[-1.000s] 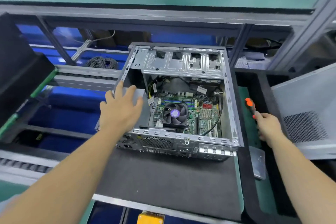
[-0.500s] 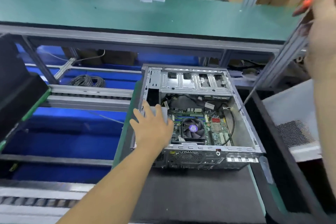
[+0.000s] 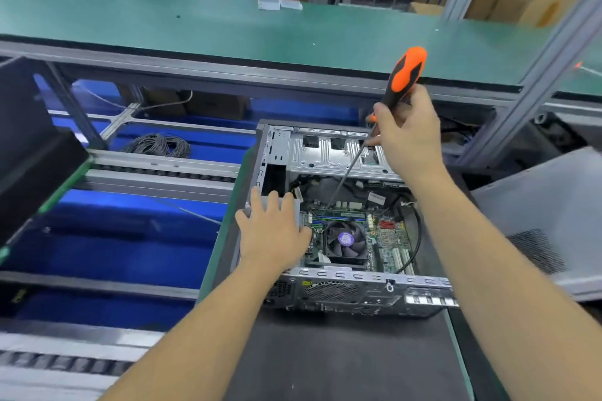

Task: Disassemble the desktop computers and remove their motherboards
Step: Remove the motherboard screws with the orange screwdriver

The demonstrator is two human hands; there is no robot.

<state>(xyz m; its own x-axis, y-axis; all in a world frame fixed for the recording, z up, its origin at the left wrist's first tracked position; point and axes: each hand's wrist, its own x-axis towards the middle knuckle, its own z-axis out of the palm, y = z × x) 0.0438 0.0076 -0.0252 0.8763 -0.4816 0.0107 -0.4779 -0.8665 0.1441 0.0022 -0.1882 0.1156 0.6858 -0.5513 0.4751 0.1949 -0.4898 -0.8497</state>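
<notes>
Motherboard point(image 3: 374, 234) sat in open case point(image 3: 358, 283); left hand point(image 3: 273, 231) rested flat beside it, right hand point(image 3: 407, 137) gripped screwdriver point(image 3: 404, 75) above.

No text or label here is sharp enough to read.

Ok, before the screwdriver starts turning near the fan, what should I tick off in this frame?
1. Screwdriver gripped by right hand: ok.
2. Case steadied, left hand resting flat inside it: ok.
3. Side panel off, motherboard exposed: ok.
4. Tip seated in a screw beside the fan: cannot tell.
5. Cables off the board: not ok, black cable loops over it.
</notes>
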